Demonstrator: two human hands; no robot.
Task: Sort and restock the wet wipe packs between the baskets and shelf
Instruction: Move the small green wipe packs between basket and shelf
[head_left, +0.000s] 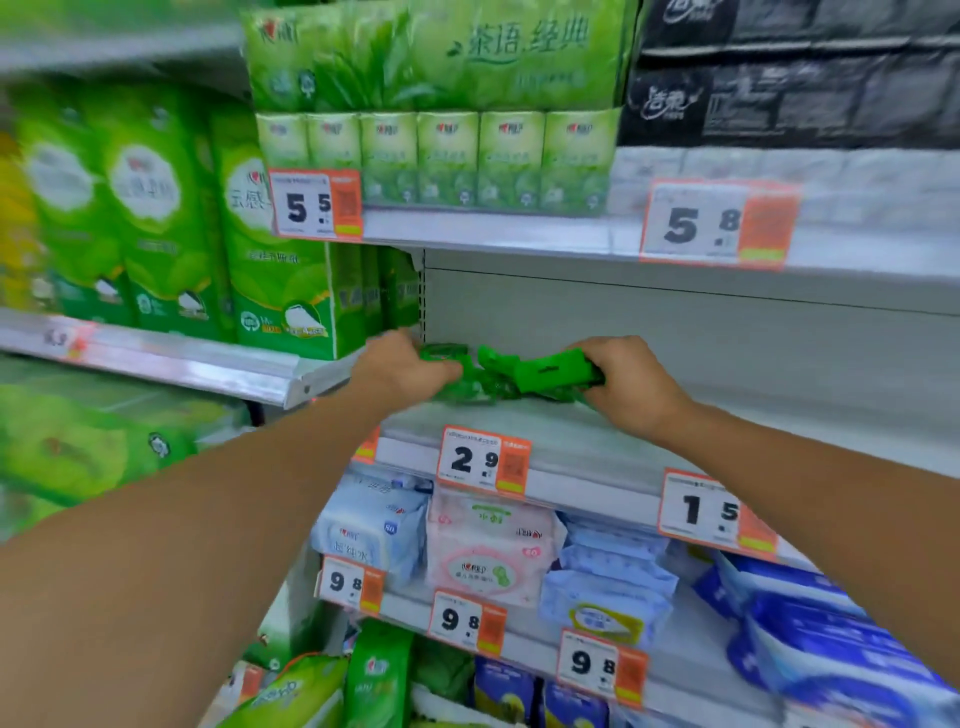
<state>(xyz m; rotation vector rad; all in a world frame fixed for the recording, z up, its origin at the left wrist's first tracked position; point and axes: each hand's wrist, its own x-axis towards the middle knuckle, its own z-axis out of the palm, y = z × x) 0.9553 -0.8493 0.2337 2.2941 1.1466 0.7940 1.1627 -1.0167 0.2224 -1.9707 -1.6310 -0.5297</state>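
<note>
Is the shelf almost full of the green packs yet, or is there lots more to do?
Not nearly full. Done: a few green packs lie on the shelf above the 2.9 price tag. In hand: the left hand and right hand each grip green packs there. Left: most of that shelf, to the right, looks bare.

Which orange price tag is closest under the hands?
The price tag reading 2.9, on the shelf edge right below the green packs that both hands hold. The 1.5 tag sits farther right.

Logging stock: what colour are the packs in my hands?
Bright green packs, held by both hands, seen in the head view.
</note>
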